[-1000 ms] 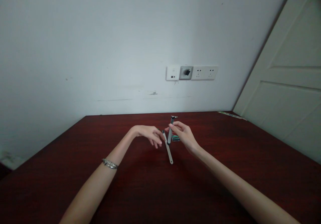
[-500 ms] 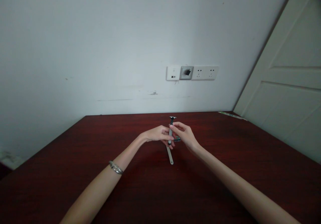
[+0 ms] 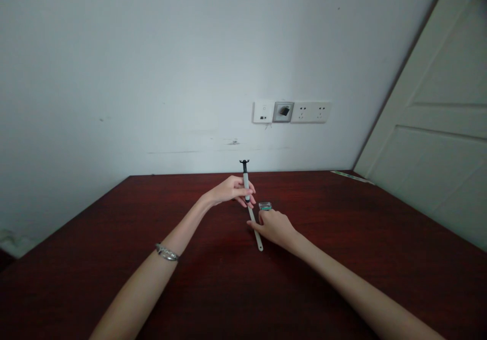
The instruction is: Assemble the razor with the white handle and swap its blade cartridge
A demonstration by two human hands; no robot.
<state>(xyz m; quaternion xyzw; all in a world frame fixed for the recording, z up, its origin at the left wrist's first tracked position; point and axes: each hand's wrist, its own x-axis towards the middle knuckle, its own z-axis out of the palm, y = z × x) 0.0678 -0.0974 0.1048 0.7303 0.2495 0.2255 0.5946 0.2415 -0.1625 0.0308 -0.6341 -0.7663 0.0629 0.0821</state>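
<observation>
My left hand (image 3: 234, 190) is closed around the light grey handle of a razor (image 3: 246, 181). The handle stands almost upright, with its black forked head at the top and a dark lower end. Below and partly behind it, a long grey flat stick (image 3: 258, 239) with a hole in its near end lies on the table. My right hand (image 3: 278, 227) is low over the table, thumb stretched out across the stick and apart from the bent fingers. Just beyond those fingers sits a small clear case (image 3: 265, 206) with a green edge. The right fingertips are partly hidden.
The dark red wooden table (image 3: 182, 299) runs back to a white wall. Sockets and switches (image 3: 291, 112) are set in the wall. A thin pale strip (image 3: 352, 177) lies at the back right corner, beside a white panelled door (image 3: 437, 127).
My right hand has let go of the razor and come down toward the stick and clear case. My left hand has moved left and slightly away with the razor.
</observation>
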